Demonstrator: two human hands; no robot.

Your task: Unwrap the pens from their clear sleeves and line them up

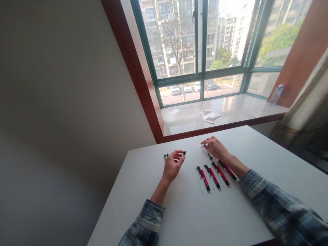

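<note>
Head view: four red-black pens (214, 176) (side by side), left hand (172, 166) pinching one, right hand (215, 147) flat, fingers spread.

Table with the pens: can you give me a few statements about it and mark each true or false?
1. Four red-and-black pens lie side by side on the white table. True.
2. The left hand grips a whole red pen. False: its fingertips hold only a small black piece.
3. The right hand rests on the table, beyond the row of pens. True.
4. The windowsill bears a stack of books. False: a crumpled white cloth lies there.
</note>
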